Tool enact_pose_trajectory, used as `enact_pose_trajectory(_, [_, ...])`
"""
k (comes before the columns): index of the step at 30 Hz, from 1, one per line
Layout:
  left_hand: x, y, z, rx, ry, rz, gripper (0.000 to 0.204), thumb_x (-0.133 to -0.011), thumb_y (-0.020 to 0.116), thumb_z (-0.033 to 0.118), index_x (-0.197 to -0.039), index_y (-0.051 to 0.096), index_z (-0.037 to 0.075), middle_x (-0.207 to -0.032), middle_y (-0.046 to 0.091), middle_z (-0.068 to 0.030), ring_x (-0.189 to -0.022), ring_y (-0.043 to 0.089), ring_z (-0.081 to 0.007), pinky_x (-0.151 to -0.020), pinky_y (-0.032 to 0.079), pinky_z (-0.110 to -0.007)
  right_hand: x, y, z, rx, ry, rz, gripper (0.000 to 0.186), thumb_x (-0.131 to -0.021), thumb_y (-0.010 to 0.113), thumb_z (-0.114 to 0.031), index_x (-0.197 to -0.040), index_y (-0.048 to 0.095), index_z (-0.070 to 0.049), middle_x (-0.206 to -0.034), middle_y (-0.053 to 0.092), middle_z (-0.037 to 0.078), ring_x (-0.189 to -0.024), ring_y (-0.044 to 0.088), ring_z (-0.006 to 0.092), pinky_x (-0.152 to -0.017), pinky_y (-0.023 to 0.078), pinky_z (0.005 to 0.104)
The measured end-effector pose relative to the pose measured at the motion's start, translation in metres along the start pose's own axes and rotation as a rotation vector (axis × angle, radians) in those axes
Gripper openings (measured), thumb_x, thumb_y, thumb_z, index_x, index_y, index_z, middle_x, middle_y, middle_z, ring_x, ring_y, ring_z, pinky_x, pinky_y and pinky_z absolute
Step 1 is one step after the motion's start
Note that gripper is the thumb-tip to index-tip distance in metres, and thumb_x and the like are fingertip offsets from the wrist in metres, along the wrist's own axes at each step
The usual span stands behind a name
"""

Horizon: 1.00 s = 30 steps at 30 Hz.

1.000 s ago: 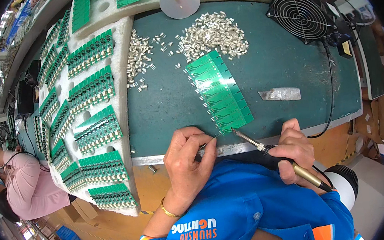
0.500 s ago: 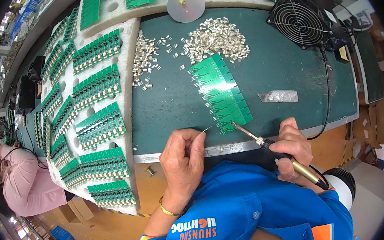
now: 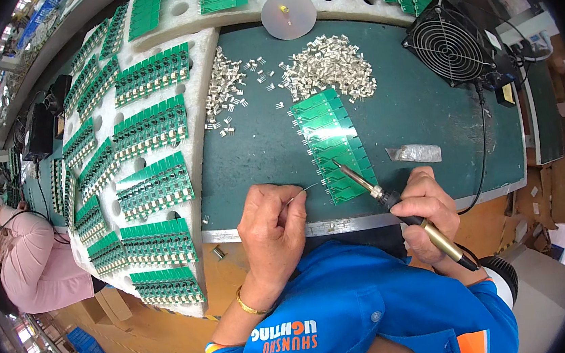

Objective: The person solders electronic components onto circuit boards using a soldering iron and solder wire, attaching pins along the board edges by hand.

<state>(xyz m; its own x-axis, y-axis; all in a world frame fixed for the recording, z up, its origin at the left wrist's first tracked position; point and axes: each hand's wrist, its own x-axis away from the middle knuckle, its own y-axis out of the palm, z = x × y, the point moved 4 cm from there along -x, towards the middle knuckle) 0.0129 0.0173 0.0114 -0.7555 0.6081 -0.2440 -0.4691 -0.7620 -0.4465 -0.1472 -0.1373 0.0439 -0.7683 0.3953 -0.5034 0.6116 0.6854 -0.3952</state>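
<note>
A green circuit board panel (image 3: pixel 334 148) lies on the dark green bench, with metal pins along its left edge. My right hand (image 3: pixel 427 213) is closed around a soldering iron (image 3: pixel 444 241), whose tip points at the middle of the panel; whether it touches cannot be told. Close to the panel's lower left edge, my left hand (image 3: pixel 274 221) pinches a thin solder wire (image 3: pixel 309 187) between thumb and forefinger. The wire's end reaches toward the pins. A knife-like blade with a wrapped handle (image 3: pixel 416 154) rests to the right of the panel.
Small white connectors (image 3: pixel 330 68) lie heaped beyond the panel. White foam trays (image 3: pixel 202 82) with rows of populated boards (image 3: pixel 154 182) stand at left. A black fan (image 3: pixel 450 41) stands back right, near a round disc (image 3: pixel 288 15). A person in pink (image 3: pixel 42 261) sits far left.
The iron's tip has moved up the panel, away from its lower end. My left hand with the wire stays beside the panel's left edge. The whole view has shifted slightly.
</note>
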Motion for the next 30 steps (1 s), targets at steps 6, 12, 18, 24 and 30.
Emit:
enact_pose_trajectory(6, [-0.004, 0.006, 0.000, -0.024, -0.064, -0.089, 0.009, -0.078, 0.073, -0.005, -0.082, 0.066, 0.000, -0.077, 0.058, -0.0055, -0.061, 0.052, -0.0099, -0.052, 0.042, -0.023, 0.001, -0.001, 0.005, 0.002, -0.009, 0.015, 0.025, -0.089, 0.067, -0.028, -0.086, 0.065, -0.003, -0.064, 0.057, 0.004, -0.053, 0.049, 0.0185, -0.062, 0.036, 0.0345])
enact_pose_trajectory(12, [-0.006, 0.009, 0.003, -0.037, -0.056, -0.093, 0.010, -0.078, 0.073, -0.005, -0.081, 0.066, 0.001, -0.076, 0.058, -0.0051, -0.060, 0.052, -0.0096, -0.052, 0.042, -0.022, -0.002, 0.001, 0.008, -0.002, 0.000, -0.002, 0.024, -0.090, 0.066, -0.027, -0.084, 0.065, -0.003, -0.062, 0.057, 0.003, -0.051, 0.049, 0.0176, -0.061, 0.036, 0.0345])
enact_pose_trajectory(18, [-0.007, 0.012, 0.003, -0.046, -0.064, -0.087, 0.010, -0.078, 0.073, -0.004, -0.082, 0.066, 0.001, -0.075, 0.057, -0.0057, -0.060, 0.053, -0.0106, -0.051, 0.043, -0.023, -0.001, 0.000, 0.012, -0.012, 0.030, -0.012, 0.021, -0.089, 0.066, -0.023, -0.083, 0.064, -0.004, -0.062, 0.057, 0.004, -0.051, 0.049, 0.0176, -0.061, 0.037, 0.0345])
enact_pose_trajectory(24, [-0.007, 0.012, 0.002, -0.030, -0.066, -0.104, 0.009, -0.078, 0.073, -0.005, -0.082, 0.067, 0.001, -0.075, 0.057, -0.0057, -0.059, 0.053, -0.0103, -0.050, 0.042, -0.023, -0.005, 0.000, 0.017, -0.044, 0.055, -0.015, 0.012, -0.085, 0.066, -0.015, -0.083, 0.064, -0.003, -0.062, 0.058, 0.004, -0.052, 0.050, 0.0180, -0.062, 0.037, 0.0349])
enact_pose_trajectory(30, [-0.006, 0.012, 0.000, -0.013, -0.072, -0.098, 0.008, -0.079, 0.072, -0.005, -0.082, 0.067, 0.001, -0.075, 0.057, -0.0058, -0.056, 0.053, -0.0094, -0.049, 0.041, -0.023, -0.007, 0.000, 0.019, -0.060, 0.072, -0.029, 0.008, -0.083, 0.065, -0.012, -0.083, 0.064, -0.003, -0.062, 0.059, 0.004, -0.052, 0.049, 0.0184, -0.062, 0.037, 0.0355])
